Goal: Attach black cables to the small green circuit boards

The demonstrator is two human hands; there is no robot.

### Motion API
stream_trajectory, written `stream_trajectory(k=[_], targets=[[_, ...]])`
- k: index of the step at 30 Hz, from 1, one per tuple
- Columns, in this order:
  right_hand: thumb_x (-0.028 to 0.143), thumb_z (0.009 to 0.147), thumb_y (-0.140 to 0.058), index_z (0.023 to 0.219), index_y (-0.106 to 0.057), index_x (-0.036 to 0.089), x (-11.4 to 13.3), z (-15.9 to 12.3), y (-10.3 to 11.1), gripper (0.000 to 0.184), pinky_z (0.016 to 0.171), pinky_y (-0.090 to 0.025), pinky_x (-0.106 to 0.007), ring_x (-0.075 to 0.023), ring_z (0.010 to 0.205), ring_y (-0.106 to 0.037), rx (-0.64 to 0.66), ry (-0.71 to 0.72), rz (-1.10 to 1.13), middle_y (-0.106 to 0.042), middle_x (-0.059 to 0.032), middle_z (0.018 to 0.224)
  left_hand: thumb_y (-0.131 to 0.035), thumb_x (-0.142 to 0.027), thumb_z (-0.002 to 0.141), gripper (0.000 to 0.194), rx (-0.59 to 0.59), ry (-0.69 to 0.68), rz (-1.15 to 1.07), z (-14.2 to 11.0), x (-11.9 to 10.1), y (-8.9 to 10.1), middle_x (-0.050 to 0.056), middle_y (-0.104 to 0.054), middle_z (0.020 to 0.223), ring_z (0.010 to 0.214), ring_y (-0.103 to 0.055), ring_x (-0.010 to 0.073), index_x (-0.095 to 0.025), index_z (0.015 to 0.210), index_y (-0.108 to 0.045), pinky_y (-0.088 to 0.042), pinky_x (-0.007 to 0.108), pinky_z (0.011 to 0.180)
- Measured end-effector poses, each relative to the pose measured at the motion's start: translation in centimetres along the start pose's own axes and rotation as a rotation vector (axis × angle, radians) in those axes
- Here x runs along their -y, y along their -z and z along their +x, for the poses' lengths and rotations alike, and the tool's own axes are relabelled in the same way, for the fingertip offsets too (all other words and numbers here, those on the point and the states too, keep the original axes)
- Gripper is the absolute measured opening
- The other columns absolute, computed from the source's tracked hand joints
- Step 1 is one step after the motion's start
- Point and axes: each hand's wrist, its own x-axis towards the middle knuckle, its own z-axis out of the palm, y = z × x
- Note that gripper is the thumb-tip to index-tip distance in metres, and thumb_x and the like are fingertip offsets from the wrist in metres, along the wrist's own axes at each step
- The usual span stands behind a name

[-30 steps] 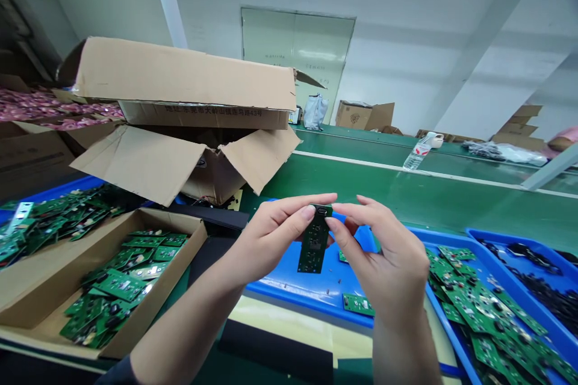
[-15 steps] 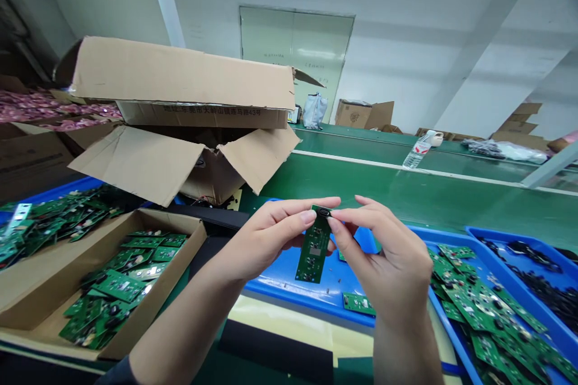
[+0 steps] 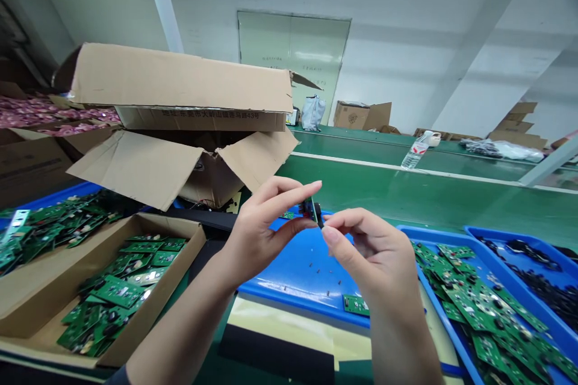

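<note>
1 PCB (image 3: 313, 207) in hand, prob mid-step: it's held up btwn the two hands, seen edge-on, not set down, w/ a black part (image 3: 318, 214) on the side facing the R fingers. L hand (image 3: 262, 228) has thumb & fingers clamped on the PCB; R hand (image 3: 374, 258) has thumb & index tips close together at the black part's lower end, can't tell if they grip it. Done vs left only partly clear: a pile of boards (image 3: 497, 319) lies right of the R fingers, more in a carton (image 3: 167, 286) left of the L fingers, can't tell which lot's finished; 1 loose board (image 3: 356, 305) sits in the blue tray (image 3: 280, 283) below the R fingers, w/ tiny bits (image 3: 317, 271) nearby. Vs 0.5 s ago: PCB's been turned, flat face & port no longer toward cam, black part now shows, L index sticks out above it, loose board hasn't moved
</note>
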Motion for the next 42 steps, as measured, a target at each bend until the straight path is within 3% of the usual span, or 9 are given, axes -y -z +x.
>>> stream_trajectory(k=[6, 13, 19, 23, 26, 32, 36, 38, 42], targets=[[0.023, 0.084, -0.063, 0.08, -0.064, 0.019, -0.2, 0.0, 0.2, 0.006, 0.049, -0.044, -0.015, -0.006, 0.054, -0.053, 0.076, -0.111, 0.275, -0.059, 0.0025, 0.063, -0.062, -0.007, 0.084, 0.039, -0.089, -0.216, 0.248, 0.4, -0.4, 0.1, 0.006, -0.053, 0.1, 0.09, -0.056, 0.0103, -0.016, 0.122, -0.056, -0.053, 0.02, 0.078], [0.025, 0.084, -0.063, 0.078, -0.063, 0.018, -0.7, 0.2, 0.2, 0.009, 0.047, -0.043, -0.017, -0.0061, 0.049, -0.05, 0.131, -0.177, 0.438, -0.054, 0.0033, 0.058, -0.063, -0.006, 0.083, 0.038, -0.129, -0.225, 0.23, 0.1, -0.3, -0.1, 0.008, -0.054, 0.101, 0.093, -0.057, 0.0108, -0.014, 0.12, -0.058, -0.052, 0.019, 0.081], [0.024, 0.082, -0.065, 0.075, -0.063, 0.017, -0.7, 0.6, 0.4, 0.01, 0.046, -0.039, -0.014, -0.0059, 0.051, -0.048, 0.115, -0.13, 0.283, -0.055, 0.0024, 0.059, -0.067, -0.013, 0.081, 0.048, -0.002, 0.08, -0.261, -0.1, 0.0, -0.1, 0.005, -0.055, 0.102, 0.094, -0.061, 0.0135, -0.028, 0.126, -0.058, -0.056, 0.024, 0.083], [0.027, 0.083, -0.063, 0.074, -0.062, 0.016, -0.7, 0.6, 0.4, 0.014, 0.044, -0.036, -0.017, -0.0071, 0.05, -0.048, 0.072, -0.102, 0.149, -0.055, 0.0015, 0.058, -0.065, -0.011, 0.082, 0.048, 0.099, 0.235, -0.577, -0.1, -0.3, 0.0, 0.006, -0.055, 0.099, 0.093, -0.06, 0.0139, -0.03, 0.126, -0.06, -0.057, 0.022, 0.077], [0.025, 0.084, -0.062, 0.077, -0.062, 0.017, -0.8, 0.5, 0.2, 0.01, 0.048, -0.04, -0.018, -0.0083, 0.055, -0.054, -0.03, -0.041, 0.033, -0.059, 0.0011, 0.064, -0.062, -0.016, 0.085, 0.042, 0.155, 0.338, -0.654, -0.1, -0.5, 0.0, 0.006, -0.059, 0.098, 0.091, -0.059, 0.0131, -0.029, 0.125, -0.061, -0.055, 0.019, 0.073], [0.018, 0.083, -0.061, 0.078, -0.061, 0.019, -0.7, 0.4, -0.1, 0.006, 0.054, -0.047, -0.02, -0.0085, 0.058, -0.056, -0.111, 0.132, -0.167, -0.061, 0.0022, 0.068, -0.055, -0.021, 0.091, 0.029, 0.184, 0.548, -0.77, -0.1, -1.0, -0.1, 0.007, -0.065, 0.117, 0.102, -0.064, 0.0176, -0.025, 0.118, -0.066, -0.052, 0.026, 0.089], [0.013, 0.083, -0.061, 0.081, -0.059, 0.02, -0.5, 0.3, 0.0, 0.008, 0.081, -0.051, -0.034, -0.0102, 0.061, -0.054, -0.122, 0.301, -0.298, -0.06, 0.0034, 0.065, -0.059, -0.028, 0.089, 0.027, 0.163, 0.717, -0.893, -0.2, -1.4, -0.1, 0.009, -0.07, 0.107, 0.096, -0.067, 0.0211, -0.022, 0.114, -0.068, -0.056, 0.028, 0.082], [0.01, 0.083, -0.061, 0.084, -0.059, 0.021, -0.5, 0.2, 0.0, 0.011, 0.09, -0.049, -0.039, -0.0103, 0.063, -0.054, -0.121, 0.345, -0.329, -0.059, 0.0041, 0.065, -0.06, -0.029, 0.089, 0.027, 0.154, 0.747, -0.951, -0.2, -1.6, -0.1, 0.008, -0.071, 0.103, 0.096, -0.067, 0.021, -0.022, 0.113, -0.069, -0.056, 0.026, 0.081], [0.008, 0.084, -0.06, 0.092, -0.06, 0.022, -0.3, -0.1, 0.0, 0.016, 0.087, -0.05, -0.037, -0.0127, 0.075, -0.058, -0.14, 0.367, -0.375, -0.062, 0.0021, 0.072, -0.06, -0.027, 0.089, 0.026, 0.148, 0.74, -1.024, -0.2, -1.7, -0.1, 0.007, -0.071, 0.103, 0.095, -0.068, 0.0187, -0.022, 0.112, -0.069, -0.056, 0.023, 0.082]])
